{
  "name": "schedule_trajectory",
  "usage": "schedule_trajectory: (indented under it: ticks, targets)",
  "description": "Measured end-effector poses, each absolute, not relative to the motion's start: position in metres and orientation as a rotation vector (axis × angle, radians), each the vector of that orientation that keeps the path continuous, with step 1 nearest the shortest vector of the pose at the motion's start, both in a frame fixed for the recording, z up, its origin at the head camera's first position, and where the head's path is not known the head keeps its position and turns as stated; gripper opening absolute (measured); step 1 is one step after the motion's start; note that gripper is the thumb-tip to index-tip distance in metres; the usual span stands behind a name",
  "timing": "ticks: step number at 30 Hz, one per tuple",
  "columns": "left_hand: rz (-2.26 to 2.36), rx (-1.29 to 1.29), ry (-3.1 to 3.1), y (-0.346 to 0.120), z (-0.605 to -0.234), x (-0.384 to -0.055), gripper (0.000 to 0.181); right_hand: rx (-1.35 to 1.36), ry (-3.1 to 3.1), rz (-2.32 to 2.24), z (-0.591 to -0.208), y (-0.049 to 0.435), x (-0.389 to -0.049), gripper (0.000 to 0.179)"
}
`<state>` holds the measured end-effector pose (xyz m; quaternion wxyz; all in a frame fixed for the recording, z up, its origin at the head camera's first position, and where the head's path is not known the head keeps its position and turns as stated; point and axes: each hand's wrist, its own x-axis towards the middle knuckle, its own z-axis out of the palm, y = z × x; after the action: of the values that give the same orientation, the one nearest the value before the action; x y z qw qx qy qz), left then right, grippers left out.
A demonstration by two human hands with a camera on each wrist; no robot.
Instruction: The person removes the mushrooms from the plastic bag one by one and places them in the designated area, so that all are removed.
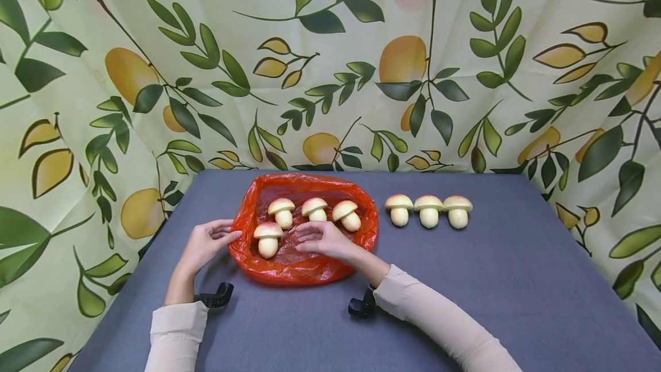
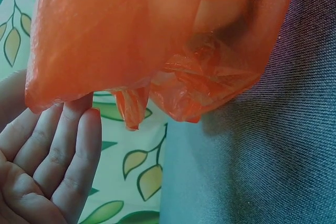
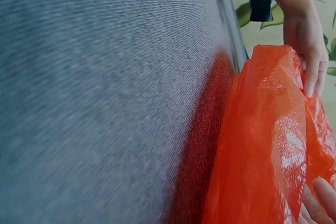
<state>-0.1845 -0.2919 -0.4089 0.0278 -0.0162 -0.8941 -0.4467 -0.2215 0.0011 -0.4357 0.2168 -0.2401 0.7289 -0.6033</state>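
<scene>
A red plastic bag [image 1: 304, 276] lies on the table with its mouth spread wide, and several toy mushrooms [image 1: 268, 240] with cream stems and reddish caps sit inside. At its left rim, my left hand [image 1: 203, 245] pinches the plastic between thumb and fingers; the left wrist view shows those fingers [image 2: 58, 150] partly hidden by the bag. My right hand [image 1: 330, 240] reaches over the near right side into the bag's mouth, fingers extended among the mushrooms, nothing seen in its grasp. In the right wrist view, only its fingertips [image 3: 321, 203] show beside the bag's red wall.
Three more toy mushrooms [image 1: 428, 211] stand in a row right of the bag, caps nearly touching. Under everything is a grey-blue cloth-covered table [image 1: 496, 286]. A leaf-and-fruit patterned curtain [image 1: 356, 108] rises behind and beside it. Each wrist carries a black camera mount [image 1: 219, 296].
</scene>
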Motion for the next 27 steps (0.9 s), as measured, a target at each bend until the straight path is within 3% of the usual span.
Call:
schedule_trajectory:
  ticks: [27]
  targets:
    - [-1.364,-0.068,-2.751,-0.291,-0.409,-0.185,0.041,-0.587,2.103,-1.753,-0.433,-0.045,-0.235,0.047]
